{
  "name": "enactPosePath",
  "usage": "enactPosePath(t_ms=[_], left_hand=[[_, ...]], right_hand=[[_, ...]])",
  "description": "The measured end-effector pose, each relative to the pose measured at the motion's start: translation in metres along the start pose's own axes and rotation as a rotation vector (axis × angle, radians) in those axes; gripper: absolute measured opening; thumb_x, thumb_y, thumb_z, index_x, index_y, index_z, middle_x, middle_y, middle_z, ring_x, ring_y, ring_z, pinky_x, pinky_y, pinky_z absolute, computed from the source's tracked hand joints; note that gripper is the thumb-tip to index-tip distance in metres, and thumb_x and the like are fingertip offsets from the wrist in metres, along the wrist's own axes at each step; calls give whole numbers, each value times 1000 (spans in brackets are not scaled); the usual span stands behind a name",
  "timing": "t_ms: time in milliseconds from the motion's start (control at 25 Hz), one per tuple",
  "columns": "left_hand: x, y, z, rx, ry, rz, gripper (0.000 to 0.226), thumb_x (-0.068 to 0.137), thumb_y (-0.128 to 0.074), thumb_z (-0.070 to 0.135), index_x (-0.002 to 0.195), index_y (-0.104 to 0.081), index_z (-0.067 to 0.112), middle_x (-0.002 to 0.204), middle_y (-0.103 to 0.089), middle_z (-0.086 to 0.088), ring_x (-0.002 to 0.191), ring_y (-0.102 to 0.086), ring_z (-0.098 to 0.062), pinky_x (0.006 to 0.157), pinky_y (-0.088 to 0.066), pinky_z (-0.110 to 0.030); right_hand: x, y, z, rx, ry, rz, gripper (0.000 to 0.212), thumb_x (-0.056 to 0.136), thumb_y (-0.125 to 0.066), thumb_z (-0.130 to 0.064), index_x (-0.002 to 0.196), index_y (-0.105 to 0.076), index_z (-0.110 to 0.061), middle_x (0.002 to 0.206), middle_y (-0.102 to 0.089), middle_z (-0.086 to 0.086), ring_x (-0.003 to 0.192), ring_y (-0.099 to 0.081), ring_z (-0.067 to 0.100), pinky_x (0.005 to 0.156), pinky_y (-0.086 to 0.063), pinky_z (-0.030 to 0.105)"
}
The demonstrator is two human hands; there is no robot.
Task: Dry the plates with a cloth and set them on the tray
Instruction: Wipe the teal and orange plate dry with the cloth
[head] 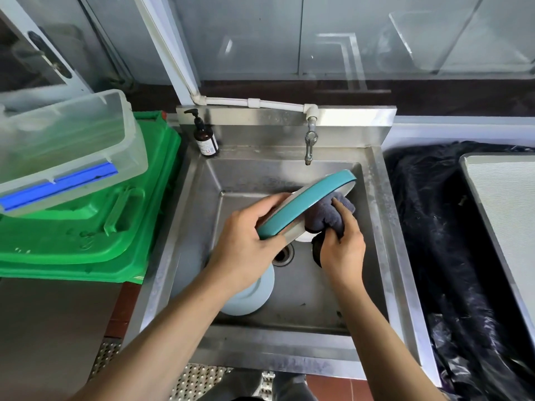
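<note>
The left hand [243,244] grips the teal plate [307,206] at its lower rim, fingers curled over the edge, holding it tilted on edge above the sink [373,227]. The right hand [343,247] holds a bunched grey cloth [327,215] pressed against the plate's white inner face, fingers curled round the fabric. A second, pale blue plate [252,296] lies flat on the sink floor near the front left corner, partly hidden by the left forearm. The drain [282,254] sits at the middle of the sink floor, just below the held plate. A tap [309,143] hangs from the back wall of the sink, fed by a white pipe [254,103]. A brown pump bottle [205,137] stands on the sink's back left corner. To the left of the sink, a clear plastic box [72,146] with a blue clip rests tilted on a green crate [95,235]. To the right of the sink, a black bag [434,241] covers the surface, and a grey tray [506,204] lies on it at the right edge of the view, well apart from the held plate.
</note>
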State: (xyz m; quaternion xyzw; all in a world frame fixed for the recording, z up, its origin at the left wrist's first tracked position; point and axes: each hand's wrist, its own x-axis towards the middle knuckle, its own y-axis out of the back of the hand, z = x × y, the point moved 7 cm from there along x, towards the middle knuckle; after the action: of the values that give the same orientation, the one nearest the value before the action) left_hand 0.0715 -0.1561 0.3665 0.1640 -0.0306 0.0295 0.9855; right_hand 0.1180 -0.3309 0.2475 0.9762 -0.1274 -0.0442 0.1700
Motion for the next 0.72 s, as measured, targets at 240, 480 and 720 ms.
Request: enactPosePath(t_ms=[240,480,720], left_hand=[[0,7,-44,-274,213,110,57,59,-52,-2,104,-73,26,78,-70,13,69,-57,-6,62,-43,-14],[-5,4,-61,-548,401,174,52,53,-47,-6,95,-72,12,79,-57,-11,79,-46,-24,68,-37,-32],[-10,17,-65,-541,480,208,54,49,-47,-6,99,-67,1,87,-50,-18,85,-40,-30,79,-28,-41]], right_hand=[[2,-2,-18,186,15,24,60,92,-47,3,143,-57,-27,138,-62,-13,123,-55,-1,106,-42,17],[-15,-39,-84,100,522,-284,57,85,-46,-4,140,-59,-11,155,-48,3,148,-38,10,122,-28,25],[-1,-45,-70,102,413,-225,62,82,-47,15,136,-61,-9,146,-57,5,141,-44,9,121,-31,37]])
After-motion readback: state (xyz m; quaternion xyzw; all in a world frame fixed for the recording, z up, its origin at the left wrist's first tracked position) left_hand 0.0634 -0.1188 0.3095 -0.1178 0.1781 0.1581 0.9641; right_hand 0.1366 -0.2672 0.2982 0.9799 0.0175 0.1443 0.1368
